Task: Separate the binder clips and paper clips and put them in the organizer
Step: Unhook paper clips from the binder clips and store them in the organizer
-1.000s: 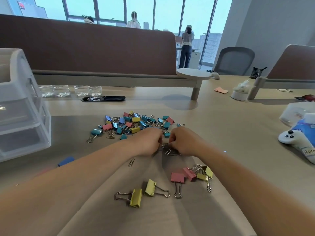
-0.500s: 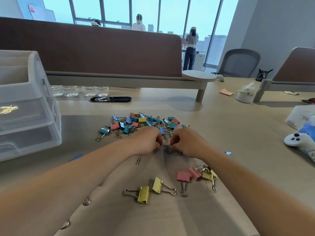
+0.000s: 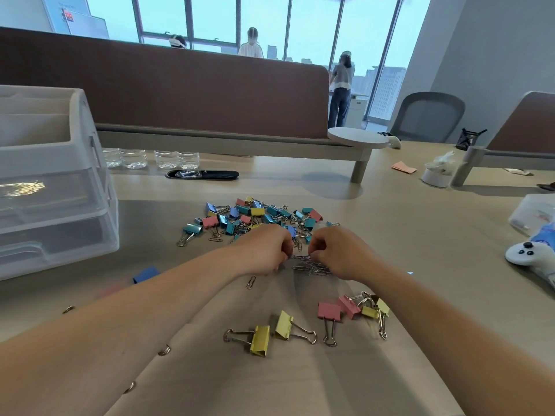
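Note:
A mixed heap of coloured binder clips and silver paper clips lies mid-table. Just in front of it, my left hand and my right hand both pinch a linked strand of paper clips stretched between their fingertips. A small tangle of paper clips lies below the strand. Nearer to me lie two yellow binder clips and a pink and yellow group. The clear drawer organizer stands at the left, with shiny clips showing through its upper drawer.
A lone paper clip and a blue binder clip lie by my left forearm. A white game controller and a clear box sit at the right. Water bottles and a black tray stand behind the heap, below a brown divider.
My hands have drawn slightly apart, so the paper clip strand now shows between them. The camera has tilted up and to the left, bringing more of the organizer into view.

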